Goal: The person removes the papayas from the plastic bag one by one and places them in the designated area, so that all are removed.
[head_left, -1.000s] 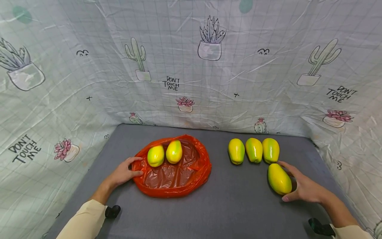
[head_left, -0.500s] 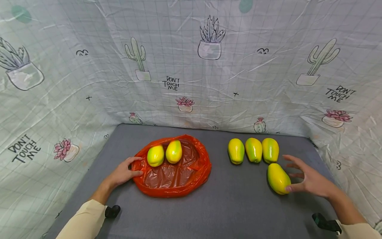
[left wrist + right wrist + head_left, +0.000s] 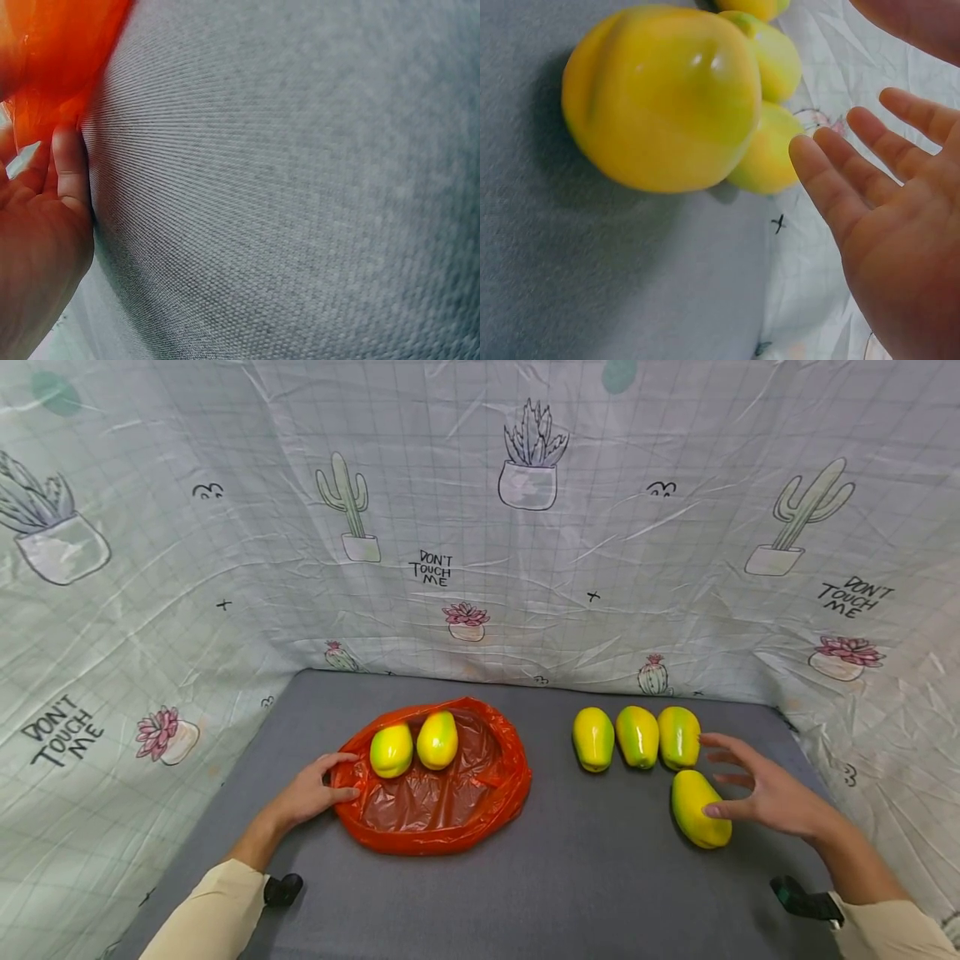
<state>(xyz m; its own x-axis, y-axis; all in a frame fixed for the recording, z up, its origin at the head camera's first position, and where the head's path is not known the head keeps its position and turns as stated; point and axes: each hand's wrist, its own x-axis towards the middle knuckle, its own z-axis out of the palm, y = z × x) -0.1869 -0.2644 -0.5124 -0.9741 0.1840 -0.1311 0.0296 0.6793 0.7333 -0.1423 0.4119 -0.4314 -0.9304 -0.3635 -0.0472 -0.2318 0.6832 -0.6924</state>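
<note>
A red plastic bag (image 3: 517,777) lies spread open on the left of the grey table, with two yellow-green papayas (image 3: 392,751) inside. My left hand (image 3: 309,789) holds the bag's left edge; in the left wrist view its fingers (image 3: 70,161) meet the orange-looking plastic. On the right, one papaya (image 3: 697,814) lies in front of a row of three papayas (image 3: 637,737). Beside and above that front papaya is my right hand (image 3: 772,793), fingers spread, thumb overlapping the fruit in the head view. In the right wrist view the palm holds nothing.
The grey table (image 3: 555,868) runs up to a pale printed curtain (image 3: 480,527) behind and on both sides. Grey tabletop separates the bag from the papayas. A dark wrist mount (image 3: 806,900) sits by the right sleeve.
My right hand drew back to the right from around the front papaya, then came leftward over its far side. The left hand, bag and papayas stayed in place.
</note>
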